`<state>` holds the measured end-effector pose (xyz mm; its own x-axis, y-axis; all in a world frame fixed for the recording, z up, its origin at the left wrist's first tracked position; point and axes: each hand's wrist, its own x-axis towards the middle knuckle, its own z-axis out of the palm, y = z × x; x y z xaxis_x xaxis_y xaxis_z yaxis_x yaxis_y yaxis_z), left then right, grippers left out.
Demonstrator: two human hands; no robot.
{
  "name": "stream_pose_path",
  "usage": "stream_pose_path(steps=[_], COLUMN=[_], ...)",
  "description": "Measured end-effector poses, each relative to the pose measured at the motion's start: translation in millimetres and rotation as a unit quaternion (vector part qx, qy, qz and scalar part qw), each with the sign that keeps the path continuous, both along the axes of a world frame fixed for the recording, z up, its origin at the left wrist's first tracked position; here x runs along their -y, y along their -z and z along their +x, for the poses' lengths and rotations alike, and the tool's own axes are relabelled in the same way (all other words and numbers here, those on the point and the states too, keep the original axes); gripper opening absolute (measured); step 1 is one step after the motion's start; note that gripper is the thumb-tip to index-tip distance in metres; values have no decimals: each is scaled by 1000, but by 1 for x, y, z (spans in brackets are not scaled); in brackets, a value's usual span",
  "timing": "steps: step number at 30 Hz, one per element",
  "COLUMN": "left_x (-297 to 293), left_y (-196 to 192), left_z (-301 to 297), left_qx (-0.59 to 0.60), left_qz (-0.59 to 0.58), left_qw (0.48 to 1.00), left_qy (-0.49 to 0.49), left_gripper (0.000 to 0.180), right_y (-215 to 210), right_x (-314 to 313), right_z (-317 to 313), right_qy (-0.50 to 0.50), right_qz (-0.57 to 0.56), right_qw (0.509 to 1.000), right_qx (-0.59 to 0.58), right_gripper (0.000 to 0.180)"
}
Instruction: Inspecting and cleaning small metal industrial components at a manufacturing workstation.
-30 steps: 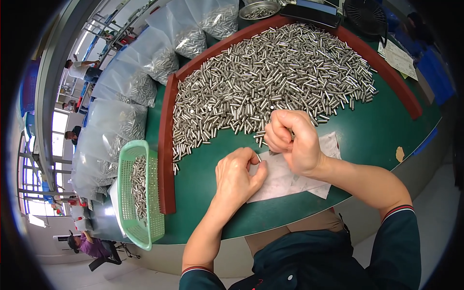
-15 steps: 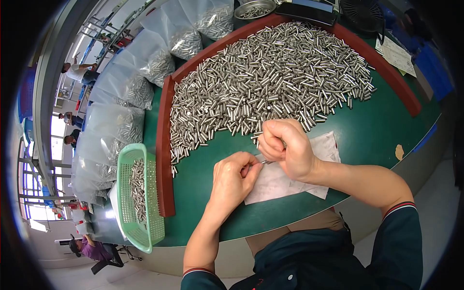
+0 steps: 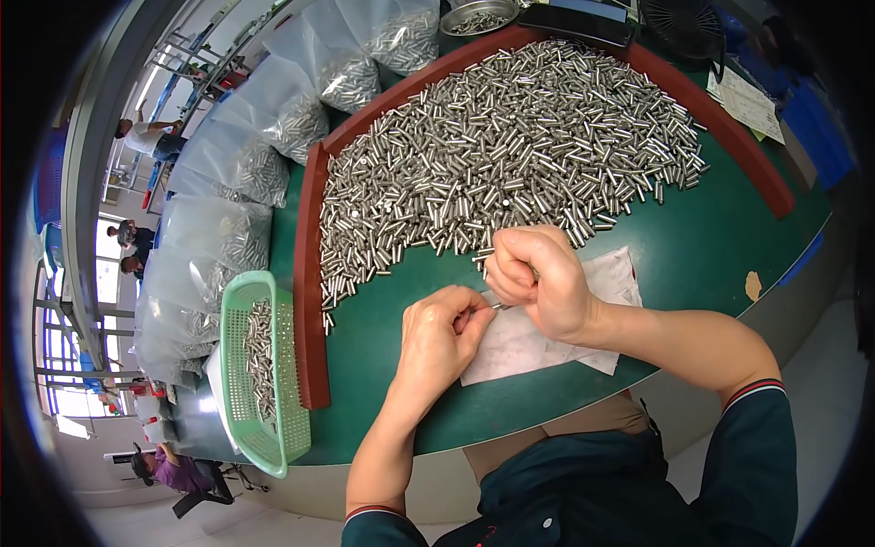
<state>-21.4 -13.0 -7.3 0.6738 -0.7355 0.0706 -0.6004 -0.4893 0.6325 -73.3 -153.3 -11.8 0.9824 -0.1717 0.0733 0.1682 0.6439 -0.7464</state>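
Pin [image 3: 499,306] — pinched in left hand [image 3: 437,335], just beside right hand [image 3: 540,278].

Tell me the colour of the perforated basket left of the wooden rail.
The perforated basket is light green, best seen in the current head view.

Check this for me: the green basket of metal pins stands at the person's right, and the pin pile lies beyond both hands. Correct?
Not quite: the head view shows the basket at the person's left. It does hold pins, and the pile lies beyond the left hand and right hand.
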Motion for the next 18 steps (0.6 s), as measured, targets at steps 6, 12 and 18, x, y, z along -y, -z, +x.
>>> stream_pose_path(steps=[6, 12, 18], left_x=[0, 2, 4], left_y=[2, 1, 1], left_z=[0, -1, 0], left_qx=[4, 12, 29], left_qz=[-3, -9, -10], left_qw=[1000, 1000, 1000], left_qy=[3, -1, 7], left_gripper=[9, 9, 9], right_y=[2, 5, 6], right_x=[-1, -5, -8], right_z=[-2, -3, -4], right_qy=[-1, 3, 17], right_qz=[-14, -39, -99], right_qw=[1000, 999, 993], right_qx=[13, 36, 54], right_gripper=[35, 36, 35])
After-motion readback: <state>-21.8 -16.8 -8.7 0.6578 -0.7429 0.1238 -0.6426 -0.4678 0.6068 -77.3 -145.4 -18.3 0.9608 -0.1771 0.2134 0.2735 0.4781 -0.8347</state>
